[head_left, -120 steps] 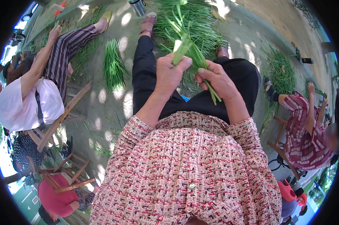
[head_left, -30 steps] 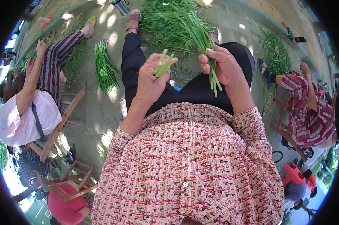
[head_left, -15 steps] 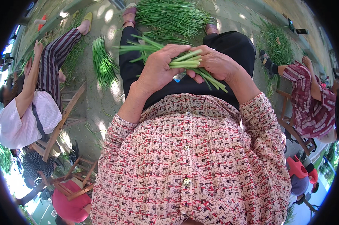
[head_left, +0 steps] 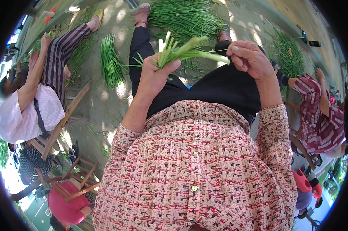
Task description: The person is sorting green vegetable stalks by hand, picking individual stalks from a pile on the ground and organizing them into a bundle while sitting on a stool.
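My left hand [head_left: 155, 77] is closed around a small bunch of green chives [head_left: 177, 53] above my lap. Their pale ends fan out upward and to the right. One stalk reaches farthest right, toward my right hand [head_left: 252, 59]. There, thumb and fingers are pinched on a thin strand [head_left: 220, 50] that runs back to the bunch. Beyond my knees a large heap of chives [head_left: 185, 17] lies on the ground between my feet. A neat bundle of chives [head_left: 110, 63] rests left of my left leg.
At the left a person in striped trousers [head_left: 60, 52] sits by a wooden stool [head_left: 66, 117]. Someone in maroon patterned clothes [head_left: 320, 104] sits at the right, near another green heap [head_left: 285, 50]. A person in a pink top [head_left: 66, 204] is at the lower left.
My hands were together around the bunch; now they are apart. The right hand has moved right, pulling a thin strand. The bunch's pale ends now point more upward in my left hand.
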{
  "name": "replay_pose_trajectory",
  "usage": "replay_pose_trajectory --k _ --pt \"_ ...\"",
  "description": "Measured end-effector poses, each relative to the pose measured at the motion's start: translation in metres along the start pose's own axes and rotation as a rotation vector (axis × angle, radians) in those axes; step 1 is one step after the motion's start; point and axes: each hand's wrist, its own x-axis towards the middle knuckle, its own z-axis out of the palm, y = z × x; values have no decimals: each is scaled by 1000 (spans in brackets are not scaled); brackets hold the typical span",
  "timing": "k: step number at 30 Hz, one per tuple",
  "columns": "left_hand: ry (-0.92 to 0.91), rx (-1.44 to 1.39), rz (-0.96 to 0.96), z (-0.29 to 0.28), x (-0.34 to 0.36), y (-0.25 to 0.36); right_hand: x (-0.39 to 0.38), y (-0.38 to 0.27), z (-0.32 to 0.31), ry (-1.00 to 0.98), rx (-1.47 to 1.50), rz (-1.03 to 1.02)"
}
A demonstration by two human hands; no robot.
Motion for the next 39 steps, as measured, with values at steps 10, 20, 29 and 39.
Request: replay_pose_trajectory --k 10,20,29,39 --pt "34 -337 -265 -7 8 4 10 14 7 63 145 -56" --pt "271 -554 -129 -38 13 9 1 9 -5 32 349 -343" --pt "310 -781 140 -108 8 31 3 14 5 162 108 -283" --pt "178 -826 156 -92 4 42 21 65 80 -223 -1080 -218"
